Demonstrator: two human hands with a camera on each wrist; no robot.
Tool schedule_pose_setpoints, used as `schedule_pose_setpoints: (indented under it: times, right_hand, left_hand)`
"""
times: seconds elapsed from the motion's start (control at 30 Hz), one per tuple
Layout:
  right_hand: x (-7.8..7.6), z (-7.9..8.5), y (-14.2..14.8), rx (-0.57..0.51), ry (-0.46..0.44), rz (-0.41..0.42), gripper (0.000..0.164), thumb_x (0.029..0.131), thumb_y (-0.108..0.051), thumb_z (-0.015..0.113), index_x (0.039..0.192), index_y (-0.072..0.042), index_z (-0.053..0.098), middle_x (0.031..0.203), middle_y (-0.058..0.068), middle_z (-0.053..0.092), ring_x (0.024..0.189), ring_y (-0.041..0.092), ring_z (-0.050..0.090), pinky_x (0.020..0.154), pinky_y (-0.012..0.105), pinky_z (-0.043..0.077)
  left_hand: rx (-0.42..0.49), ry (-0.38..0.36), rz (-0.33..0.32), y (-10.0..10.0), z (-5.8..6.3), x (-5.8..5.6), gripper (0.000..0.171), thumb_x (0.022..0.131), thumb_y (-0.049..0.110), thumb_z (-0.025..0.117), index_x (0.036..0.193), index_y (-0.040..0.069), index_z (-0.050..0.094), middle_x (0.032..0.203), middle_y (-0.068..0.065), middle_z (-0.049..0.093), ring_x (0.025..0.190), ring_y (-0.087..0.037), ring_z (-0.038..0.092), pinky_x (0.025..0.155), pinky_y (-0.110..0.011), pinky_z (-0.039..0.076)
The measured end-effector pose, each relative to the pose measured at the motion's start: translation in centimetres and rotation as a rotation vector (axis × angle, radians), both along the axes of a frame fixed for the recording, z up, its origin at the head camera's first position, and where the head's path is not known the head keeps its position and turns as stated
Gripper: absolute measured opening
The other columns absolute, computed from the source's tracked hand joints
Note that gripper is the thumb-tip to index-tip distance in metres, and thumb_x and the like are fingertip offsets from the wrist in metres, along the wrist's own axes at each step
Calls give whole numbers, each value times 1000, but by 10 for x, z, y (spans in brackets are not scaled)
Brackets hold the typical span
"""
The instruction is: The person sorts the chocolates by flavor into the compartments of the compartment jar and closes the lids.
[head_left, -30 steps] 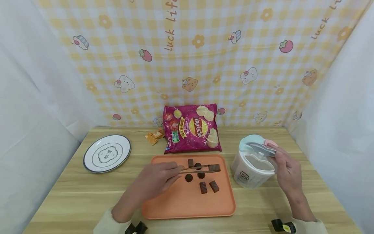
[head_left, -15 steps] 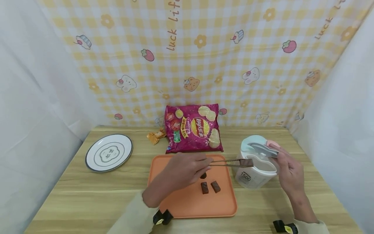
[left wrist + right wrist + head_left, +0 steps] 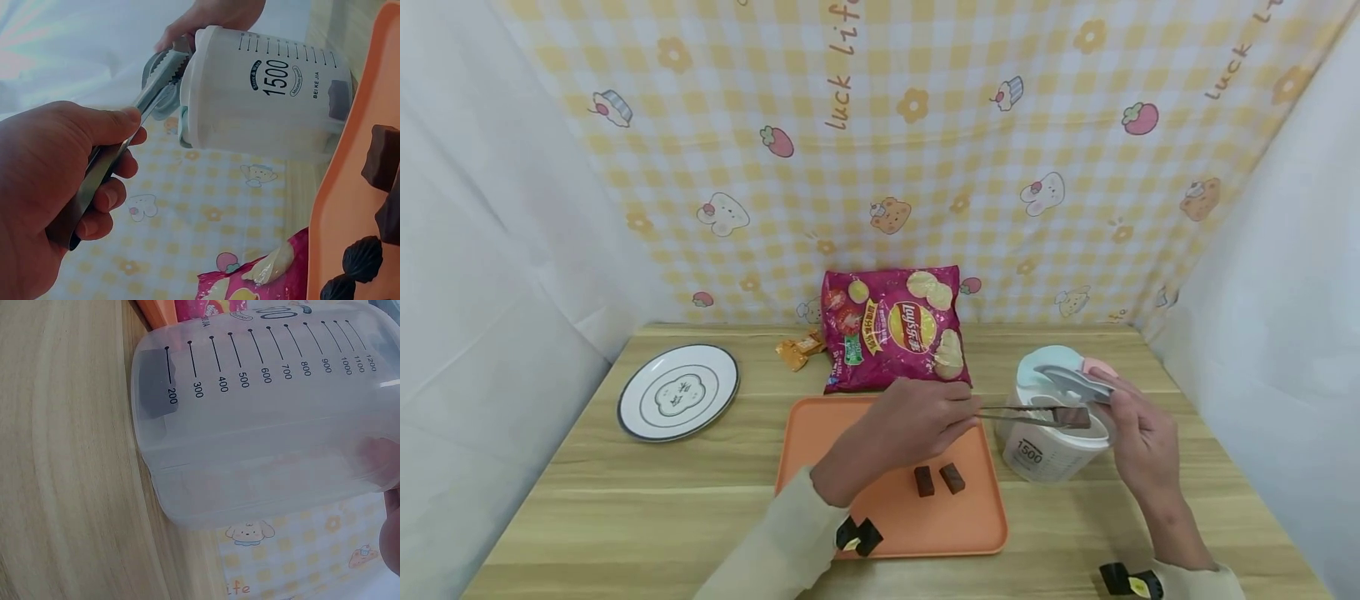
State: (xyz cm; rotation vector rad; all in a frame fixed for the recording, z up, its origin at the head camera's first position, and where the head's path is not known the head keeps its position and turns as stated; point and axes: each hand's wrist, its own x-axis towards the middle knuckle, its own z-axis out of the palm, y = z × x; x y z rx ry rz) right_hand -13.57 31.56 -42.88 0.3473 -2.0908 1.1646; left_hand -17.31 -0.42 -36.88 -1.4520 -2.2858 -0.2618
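My left hand [image 3: 917, 421] grips metal tongs [image 3: 94, 187], their tips pinching a brown chocolate block [image 3: 1077, 417] over the opening of a clear plastic storage container [image 3: 1045, 458] marked 1500. On the right, my right hand [image 3: 1146, 442] holds the container's grey lid flap [image 3: 1071, 382] tilted up between thumb and fingers. A dark block [image 3: 156, 384] shows through the wall at the container's bottom. Two chocolate blocks lie in view on the orange tray [image 3: 940, 533]; small dark shell-shaped chocolates [image 3: 362, 259] show there in the left wrist view, hidden by my left hand from above.
Behind the tray, a purple chip bag [image 3: 887, 333] leans near the patterned cloth. Orange-wrapped candies [image 3: 800, 348] lie beside the bag. A white plate [image 3: 715, 392] with a dark rim sits at the left of the wooden table [image 3: 610, 508].
My left hand has carried the tongs and chocolate block rightward from above the tray to over the container's opening. The right hand keeps holding the lid flap up.
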Motion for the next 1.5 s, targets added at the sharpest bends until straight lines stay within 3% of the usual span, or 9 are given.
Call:
schedule_pose_setpoints:
  times: [0.2,0.5,0.73,1.13,1.33,1.5]
  right_hand:
    - [1,0,0,12,4,-10,28,106,0,48,119,10,71,125,-7,70,123,3,60,102,17,42]
    - [1,1,-1,20,23,-2,28,106,2,48,118,11,71,130,-4,68,128,6,57,103,16,41]
    - [2,2,-1,36,8,-29,28,107,0,48,119,8,72,129,-12,67,128,3,56,103,14,39]
    - [1,1,-1,30,33,-1,28,106,1,48,117,10,72,130,-3,68,128,6,57,104,16,40]
    - [1,1,-1,22,21,-3,28,106,0,48,117,12,71,128,-4,68,127,6,58,104,17,41]
    - [1,0,0,6,-4,-9,28,107,-1,48,116,12,71,127,-4,69,126,6,58,104,18,42]
  left_hand:
    - [-26,19,-9,8,-1,-1,17,103,32,66,108,21,77,99,8,68,71,-4,56,59,-12,44]
    - [-54,19,1,11,-2,-2,21,104,33,63,113,20,78,99,7,68,71,-4,56,60,-13,47]
    - [-46,1,-4,11,-3,-3,22,104,32,65,115,19,78,100,7,69,72,-4,58,62,-13,48]
    - [-26,-11,-25,9,-4,-2,22,104,32,64,114,18,78,103,6,68,76,-4,59,63,-13,49]
    - [15,-40,-20,3,-7,-1,28,104,33,64,122,16,76,108,3,69,76,-6,62,65,-16,52]
    - [56,-83,-4,-15,-11,-5,31,104,30,65,129,13,73,110,-1,68,69,-7,60,59,-18,51]
